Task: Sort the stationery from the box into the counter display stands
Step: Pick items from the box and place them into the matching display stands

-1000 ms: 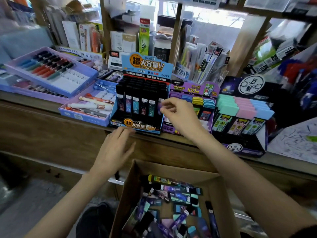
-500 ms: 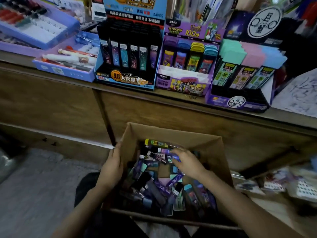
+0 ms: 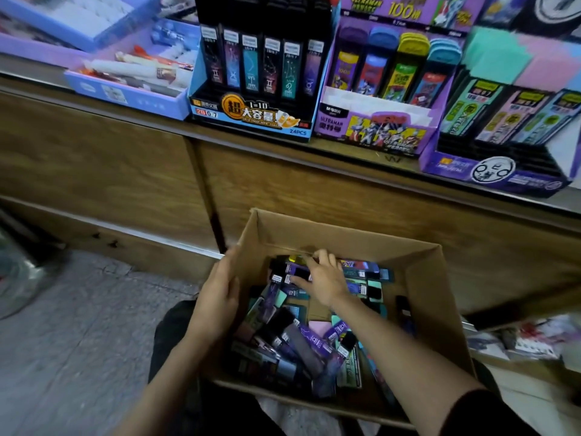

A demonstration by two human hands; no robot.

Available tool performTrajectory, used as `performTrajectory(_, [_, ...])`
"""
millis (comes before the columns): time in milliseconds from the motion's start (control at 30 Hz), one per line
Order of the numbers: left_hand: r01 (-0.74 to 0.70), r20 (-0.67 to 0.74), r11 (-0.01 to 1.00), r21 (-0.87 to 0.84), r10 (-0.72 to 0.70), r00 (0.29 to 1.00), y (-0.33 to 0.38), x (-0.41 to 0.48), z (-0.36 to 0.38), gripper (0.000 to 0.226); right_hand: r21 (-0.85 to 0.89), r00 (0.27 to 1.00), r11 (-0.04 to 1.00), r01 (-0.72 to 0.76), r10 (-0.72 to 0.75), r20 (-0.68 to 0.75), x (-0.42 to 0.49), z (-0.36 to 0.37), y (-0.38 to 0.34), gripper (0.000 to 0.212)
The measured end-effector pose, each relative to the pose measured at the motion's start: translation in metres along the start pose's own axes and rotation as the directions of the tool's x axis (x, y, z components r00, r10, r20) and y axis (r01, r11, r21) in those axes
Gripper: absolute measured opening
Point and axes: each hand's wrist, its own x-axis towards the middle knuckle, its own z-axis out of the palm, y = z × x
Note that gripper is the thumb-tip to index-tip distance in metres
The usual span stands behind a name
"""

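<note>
A brown cardboard box (image 3: 345,237) stands on the floor below the counter, holding several loose lead cases (image 3: 301,341) in purple, teal and black. My left hand (image 3: 217,297) lies flat along the box's left wall, fingers straight. My right hand (image 3: 323,278) reaches into the far end of the pile, fingers and thumb curled round a black-and-purple lead case (image 3: 298,272). On the counter stand three display stands: a black-and-blue constellation stand (image 3: 251,114), a purple Ultraman stand (image 3: 371,127) and a stand with pastel-capped cases (image 3: 490,171).
The wooden counter front (image 3: 125,171) rises right behind the box. Blue trays of pens (image 3: 132,89) sit at the counter's left. Grey floor (image 3: 78,325) lies to the left, with plastic-wrapped goods (image 3: 528,341) at the right.
My right hand left the constellation stand on the counter, dropped into the box and moved to the far end of the pile. My left hand came down onto the box's left wall. My view tilted down.
</note>
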Motion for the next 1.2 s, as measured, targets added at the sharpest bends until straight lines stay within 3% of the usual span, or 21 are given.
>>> performTrajectory(200, [-0.024,-0.019,1.0,-0.004,0.024,1.0,-0.001,0.0,0.002,0.058,-0.003,0.994,0.998,0.068,-0.067,0.083,-0.011,0.007,0.004,0.073])
performTrajectory(467, [0.014,-0.001,0.99,0.139,-0.014,1.0,0.007,-0.002,0.001,0.059,-0.024,0.997,0.996,0.08,-0.08,0.022,-0.057,0.014,0.018,0.07])
performTrajectory(567, [-0.166,-0.051,0.897,0.409,0.204,0.978,0.019,-0.006,0.001,0.055,-0.074,0.992,0.993,0.09,-0.096,-0.085,-0.069,0.015,0.025,0.062])
performTrajectory(633, [-0.326,0.01,0.823,0.465,0.364,0.931,0.027,-0.009,0.005,0.043,-0.066,0.987,0.995,0.081,-0.089,-0.134,-0.075,0.014,0.031,0.058])
performTrajectory(700, [-0.412,0.131,0.802,0.433,0.396,0.909,0.033,-0.01,0.016,0.031,-0.075,0.987,0.996,0.052,-0.063,-0.15,-0.079,0.012,0.036,0.059])
performTrajectory(767, [-0.324,0.227,0.863,0.388,0.251,0.941,0.032,-0.009,0.034,0.029,-0.06,0.992,0.998,0.014,-0.022,-0.127,-0.082,0.01,0.039,0.062])
performTrajectory(833, [-0.108,0.267,0.917,0.384,0.002,0.964,0.026,-0.004,0.052,0.04,-0.025,0.997,1.0,-0.006,0.004,-0.078,-0.083,0.008,0.04,0.067])
performTrajectory(933, [0.121,0.284,0.893,0.434,-0.263,0.922,0.014,0.005,0.069,0.055,0.076,0.999,0.997,0.003,-0.006,0.038,-0.088,0.006,0.042,0.077])
performTrajectory(1067, [0.2,0.28,0.902,0.383,-0.319,0.905,0.003,0.007,0.075,0.054,0.169,0.996,0.985,-0.029,0.014,0.091,-0.099,0.005,0.048,0.082])
performTrajectory(1200, [0.25,0.293,0.929,0.274,-0.329,0.898,-0.001,0.006,0.073,0.044,0.168,0.993,0.98,-0.108,0.099,0.062,-0.103,0.004,0.046,0.071])
